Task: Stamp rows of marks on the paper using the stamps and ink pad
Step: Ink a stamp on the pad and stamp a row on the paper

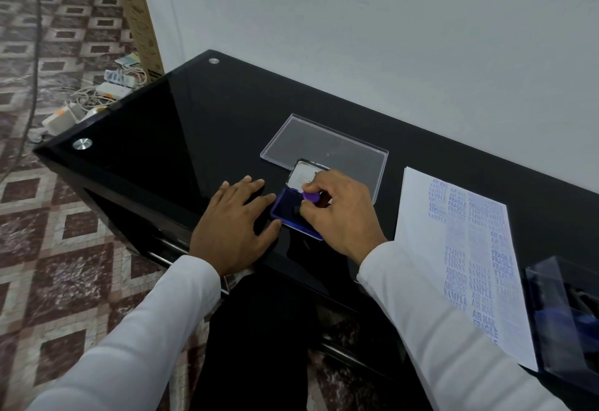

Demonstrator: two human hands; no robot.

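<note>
Head view, from left to right: patterned floor tiles [64,232] fill the left side of the frame, with a tangle of white cables and adapters [97,99] lying in the upper left beside a tall cardboard box [139,21] leaning on the wall. A black glass table [162,125] runs diagonally from centre left to lower right.

Left of centre, the left hand [236,226] lies flat on the table, palm down, fingers straight and spread, its fingertips touching or just beside the near left edge of the ink pad [291,216]. The ink pad is an open blue tray at the centre of the frame, with its metal lid [304,174] tipped up behind it. Over the pad, the right hand [340,213] has its fingers curled and pinches the purple knob of a stamp [311,197], whose dark base stands on the inked surface.

Behind the pad lies a clear plastic lid [324,145], flat on the table. Right of the hands, the paper [460,248] lies on the table, already covered with columns of blue marks reading SAMPLE, AIR MAIL, FRAGILE and AMENDED. At the lower right edge, a clear plastic box [567,313] holds dark and blue shapes, too blurred to tell apart.
</note>
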